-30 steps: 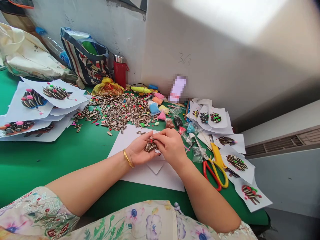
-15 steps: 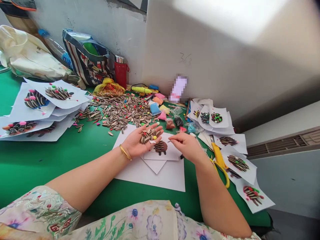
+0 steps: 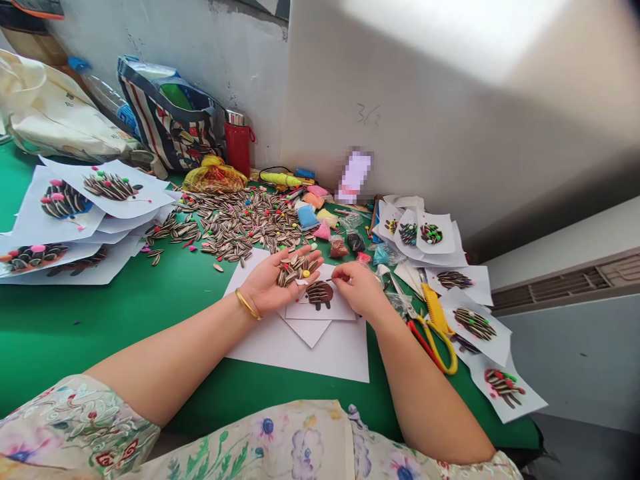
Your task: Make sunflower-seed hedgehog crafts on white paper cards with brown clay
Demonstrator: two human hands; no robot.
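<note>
My left hand (image 3: 280, 280) lies palm up over the white paper, cupping a small heap of striped sunflower seeds (image 3: 296, 268) and a few coloured beads. My right hand (image 3: 357, 288) is closed in a pinch, its fingertips holding a single seed at the right edge of a brown clay hedgehog figure (image 3: 320, 292). The figure sits on a small white card (image 3: 320, 308), which rests on larger white sheets (image 3: 310, 347) on the green table (image 3: 100, 313).
A big pile of loose seeds (image 3: 235, 223) lies behind the hands. Finished hedgehog cards are stacked at the left (image 3: 75, 207) and right (image 3: 450, 267). Red and yellow scissors (image 3: 435, 333), clay packets (image 3: 320, 217), a red flask (image 3: 238, 141) and bags stand around.
My hands separated: the left opened palm up with the seeds, uncovering the clay figure. The right swung away to the right, then came back to the figure's edge.
</note>
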